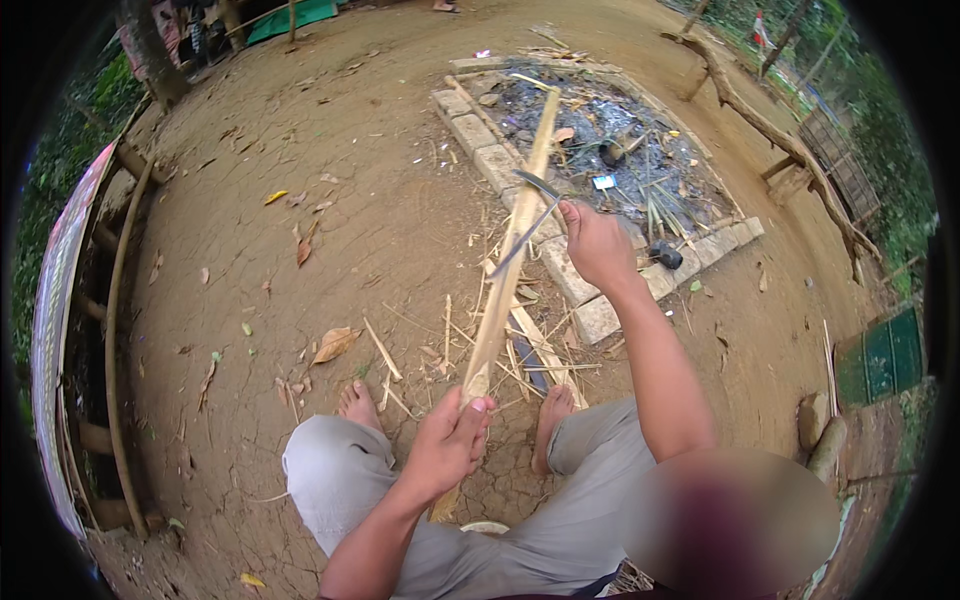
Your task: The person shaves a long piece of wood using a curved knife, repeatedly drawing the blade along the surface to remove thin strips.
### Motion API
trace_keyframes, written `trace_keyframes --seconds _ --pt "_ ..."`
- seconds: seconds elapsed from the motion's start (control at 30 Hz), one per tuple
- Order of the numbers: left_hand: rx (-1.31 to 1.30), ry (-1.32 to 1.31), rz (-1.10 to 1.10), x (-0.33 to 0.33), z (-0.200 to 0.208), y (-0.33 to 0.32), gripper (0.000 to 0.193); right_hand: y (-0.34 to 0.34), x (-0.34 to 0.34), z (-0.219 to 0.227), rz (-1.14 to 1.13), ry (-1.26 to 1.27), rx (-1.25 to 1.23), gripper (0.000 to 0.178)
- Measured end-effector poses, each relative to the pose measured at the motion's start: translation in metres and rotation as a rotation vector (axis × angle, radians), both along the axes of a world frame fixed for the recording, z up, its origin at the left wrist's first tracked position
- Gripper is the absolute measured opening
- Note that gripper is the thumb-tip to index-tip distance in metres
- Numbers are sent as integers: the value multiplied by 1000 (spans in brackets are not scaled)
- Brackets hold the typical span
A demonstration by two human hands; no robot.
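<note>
My left hand (446, 442) is closed round the near end of a long, pale split-wood strip (496, 325). The strip slants up and away between my bare feet, its far end over the edge of the ash bed. My right hand (598, 245) is closed in a fist on a tool with a thin, dark, curved blade like a sickle (524, 240). Its handle is hidden in the fist. The blade lies across the upper part of the strip; whether it bites into the wood I cannot tell.
Ahead right, a border of pale blocks (495, 165) surrounds ash and charred bits, with a dark round object (665, 255) near its corner. Another wood strip (540, 345), a dark flat piece (527, 358) and shavings lie by my feet. A wooden rail (780, 145) runs along the right.
</note>
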State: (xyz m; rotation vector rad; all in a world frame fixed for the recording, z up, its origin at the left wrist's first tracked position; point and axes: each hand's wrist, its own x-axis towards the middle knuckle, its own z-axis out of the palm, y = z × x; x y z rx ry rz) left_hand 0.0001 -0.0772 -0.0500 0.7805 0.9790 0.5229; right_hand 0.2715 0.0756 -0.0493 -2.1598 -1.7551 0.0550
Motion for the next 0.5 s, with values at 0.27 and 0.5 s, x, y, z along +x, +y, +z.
trace_keyframes --seconds 0.27,0.5 --pt "102 53 244 -18 -20 12 18 6 18 20 -102 258 -166 67" --pt "-24 106 274 -5 -11 16 15 13 11 -4 -84 501 -97 68"
